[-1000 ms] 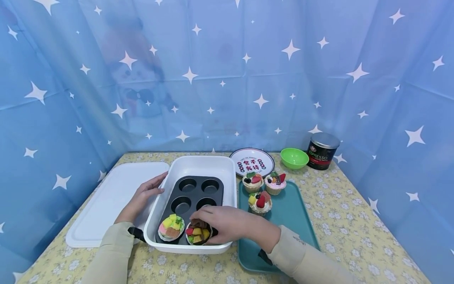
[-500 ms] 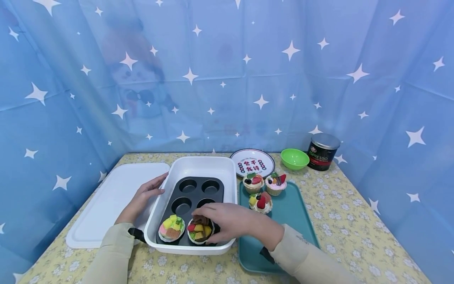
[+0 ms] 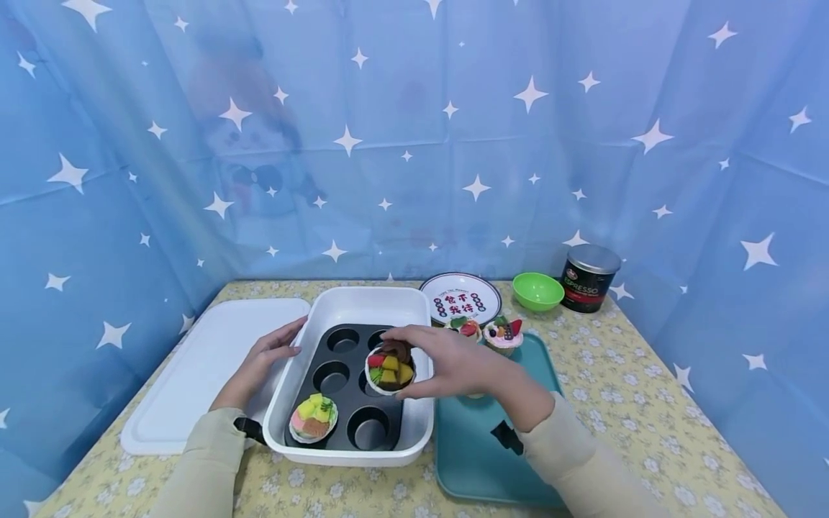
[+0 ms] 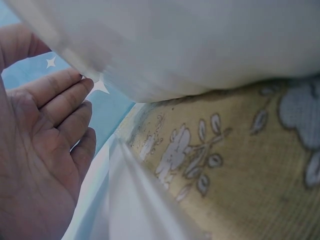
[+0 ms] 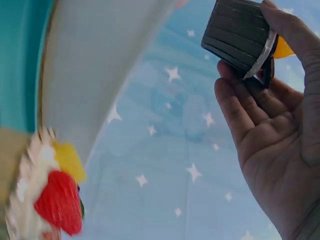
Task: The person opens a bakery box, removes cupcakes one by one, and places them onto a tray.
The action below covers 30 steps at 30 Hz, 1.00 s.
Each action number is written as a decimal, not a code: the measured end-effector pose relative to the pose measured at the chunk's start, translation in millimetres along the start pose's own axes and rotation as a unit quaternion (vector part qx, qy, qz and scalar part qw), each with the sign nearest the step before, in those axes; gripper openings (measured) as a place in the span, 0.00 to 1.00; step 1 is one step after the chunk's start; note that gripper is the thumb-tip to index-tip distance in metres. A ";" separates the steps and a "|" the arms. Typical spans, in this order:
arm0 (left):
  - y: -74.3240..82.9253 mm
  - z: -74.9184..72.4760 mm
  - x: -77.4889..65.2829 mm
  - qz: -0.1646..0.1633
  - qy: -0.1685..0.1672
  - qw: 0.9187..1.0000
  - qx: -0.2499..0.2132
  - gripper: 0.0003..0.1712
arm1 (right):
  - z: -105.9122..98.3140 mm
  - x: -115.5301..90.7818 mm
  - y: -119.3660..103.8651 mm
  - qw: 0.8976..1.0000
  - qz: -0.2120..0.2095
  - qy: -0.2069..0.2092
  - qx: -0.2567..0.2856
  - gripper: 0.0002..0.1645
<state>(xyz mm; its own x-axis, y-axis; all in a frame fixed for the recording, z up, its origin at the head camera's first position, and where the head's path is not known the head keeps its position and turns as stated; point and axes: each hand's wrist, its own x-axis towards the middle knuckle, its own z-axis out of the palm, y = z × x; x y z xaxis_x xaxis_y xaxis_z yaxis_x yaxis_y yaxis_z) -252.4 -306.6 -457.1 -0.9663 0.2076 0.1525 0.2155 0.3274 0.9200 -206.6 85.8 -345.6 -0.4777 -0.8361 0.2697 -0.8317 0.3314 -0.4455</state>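
My right hand (image 3: 456,360) pinches a fruit-and-chocolate-topped cupcake (image 3: 390,371) between thumb and fingers, raised over the right side of the black muffin tin (image 3: 351,392). Its dark ridged cup (image 5: 240,37) shows in the right wrist view. The tin lies inside a white rectangular box (image 3: 350,456); another cupcake (image 3: 314,420) with yellow and pink topping sits in its front-left well. The front-right well is bare. My left hand (image 3: 262,360) is at the box's left wall with fingers extended; in the left wrist view, the fingertips (image 4: 86,82) are right by the wall.
On the right, a teal tray (image 3: 479,460) bears cupcakes (image 3: 503,335) at its far end, partly hidden by my right hand. Behind stand a printed plate (image 3: 461,296), a green bowl (image 3: 537,291) and an espresso tin (image 3: 589,279). A white lid (image 3: 207,374) lies left of the box.
My right hand has lifted the chocolate-and-fruit cupcake out of the front-right well and moved it up, away from me and slightly right. The left hand stays in place.
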 end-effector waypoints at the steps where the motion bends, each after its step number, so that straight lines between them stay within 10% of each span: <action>1: -0.2 -0.2 -0.7 -0.001 -0.001 1.000 0.000 0.35 | -3.1 -1.2 1.4 1.000 -0.004 0.007 0.003 0.47; 30: 1.2 -0.8 -0.3 -0.010 -0.009 1.000 -0.005 0.36 | -60.6 -91.8 66.4 0.981 0.155 0.112 0.028 0.50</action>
<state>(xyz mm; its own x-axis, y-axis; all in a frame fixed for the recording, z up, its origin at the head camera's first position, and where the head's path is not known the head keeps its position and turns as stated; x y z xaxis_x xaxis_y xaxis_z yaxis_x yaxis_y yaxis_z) -252.0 -307.0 -455.7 -0.9674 0.2185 0.1279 0.1953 0.3225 0.9262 -235.1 211.0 -348.2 -0.7603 -0.5803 0.2919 -0.6231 0.5248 -0.5799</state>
